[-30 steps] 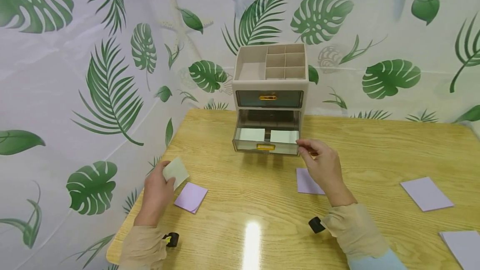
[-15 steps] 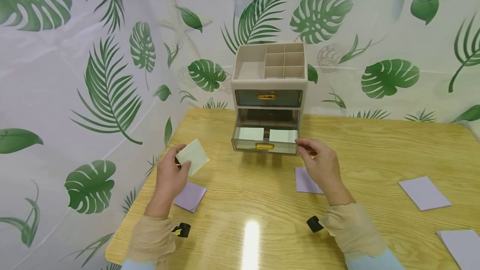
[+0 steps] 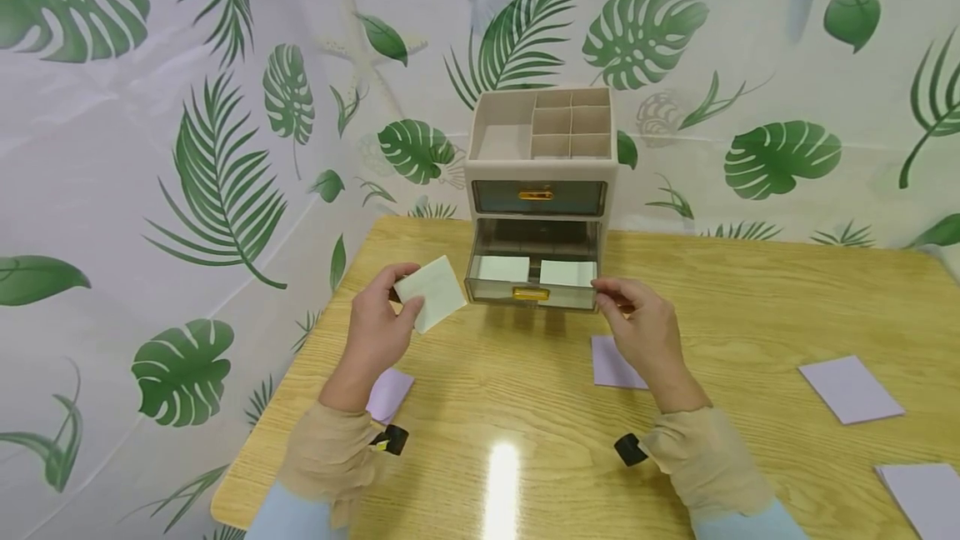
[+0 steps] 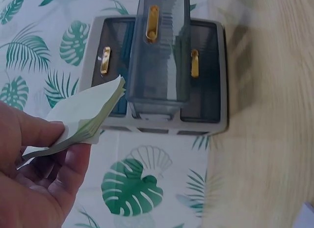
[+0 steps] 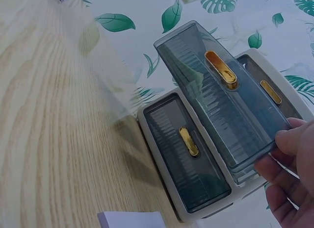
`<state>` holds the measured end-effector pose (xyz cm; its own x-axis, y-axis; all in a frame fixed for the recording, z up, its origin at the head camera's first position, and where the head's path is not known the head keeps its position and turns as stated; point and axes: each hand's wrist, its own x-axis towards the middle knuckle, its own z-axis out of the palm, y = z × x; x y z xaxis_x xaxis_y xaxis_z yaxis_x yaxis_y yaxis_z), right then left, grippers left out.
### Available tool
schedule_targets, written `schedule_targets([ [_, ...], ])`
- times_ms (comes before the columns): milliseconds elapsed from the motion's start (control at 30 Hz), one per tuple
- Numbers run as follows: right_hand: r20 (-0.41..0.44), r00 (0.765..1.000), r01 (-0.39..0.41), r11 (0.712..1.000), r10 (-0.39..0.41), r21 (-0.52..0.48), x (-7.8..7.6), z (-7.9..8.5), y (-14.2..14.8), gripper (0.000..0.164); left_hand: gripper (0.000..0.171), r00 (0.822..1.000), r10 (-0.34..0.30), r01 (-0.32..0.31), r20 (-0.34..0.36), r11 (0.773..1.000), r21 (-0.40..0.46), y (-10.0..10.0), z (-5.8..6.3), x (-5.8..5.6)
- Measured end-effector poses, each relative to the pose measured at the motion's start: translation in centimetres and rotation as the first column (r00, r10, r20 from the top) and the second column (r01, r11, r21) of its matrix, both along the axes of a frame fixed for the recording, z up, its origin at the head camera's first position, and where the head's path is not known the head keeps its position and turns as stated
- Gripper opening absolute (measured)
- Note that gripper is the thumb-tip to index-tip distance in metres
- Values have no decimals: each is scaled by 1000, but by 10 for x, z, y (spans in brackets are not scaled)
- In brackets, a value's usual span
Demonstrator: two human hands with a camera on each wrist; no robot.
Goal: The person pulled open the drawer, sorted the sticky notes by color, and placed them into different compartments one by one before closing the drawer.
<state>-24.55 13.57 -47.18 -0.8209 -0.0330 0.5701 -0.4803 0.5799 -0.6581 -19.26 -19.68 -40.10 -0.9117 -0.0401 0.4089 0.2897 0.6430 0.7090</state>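
Note:
My left hand (image 3: 378, 327) pinches a pale green pad of sticky notes (image 3: 435, 294) between thumb and fingers, just left of an open drawer (image 3: 487, 293). In the left wrist view the pad (image 4: 86, 105) shows several loose sheet edges. That see-through drawer sticks out of a beige desk organizer (image 3: 540, 167) and has a gold handle (image 3: 531, 294). Two pale green stacks lie side by side inside, a left stack (image 3: 504, 268) and a right stack (image 3: 567, 272). My right hand (image 3: 647, 327) grips the drawer's right front corner, thumb on the front in the right wrist view.
Purple sticky-note pads lie on the wooden table (image 3: 480, 390): one pad (image 3: 390, 394) partly behind my left arm, another pad (image 3: 615, 363) partly under my right hand, two more (image 3: 851, 390) at the right. The upper drawer (image 3: 495, 198) is closed. A leaf-patterned cloth hangs behind.
My left hand has carried the pale green pad up and to the right, from the table's left edge to beside the drawer. The right hand stays on the drawer corner.

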Motion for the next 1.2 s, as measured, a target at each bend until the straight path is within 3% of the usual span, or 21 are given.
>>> schedule_targets([
  [400, 16, 1000, -12, 1000, 12, -9, 1, 0, 0, 15, 33, 996, -82, 82, -20, 997, -2, 27, 15, -11],
  [633, 24, 1000, -15, 1000, 15, -10, 0, 0, 0, 15, 33, 997, -81, 81, -19, 996, -27, 34, 17, -21],
  [900, 31, 999, -6, 1000, 6, 2, 0, 1, -1, 15, 36, 990, -140, 140, 23, 990, -25, 47, 27, -39],
  [1200, 4, 1000, -22, 1000, 22, -5, 0, 0, -1, 15, 41, 971, -197, 190, 133, 980, 65, 71, 32, -68],
])
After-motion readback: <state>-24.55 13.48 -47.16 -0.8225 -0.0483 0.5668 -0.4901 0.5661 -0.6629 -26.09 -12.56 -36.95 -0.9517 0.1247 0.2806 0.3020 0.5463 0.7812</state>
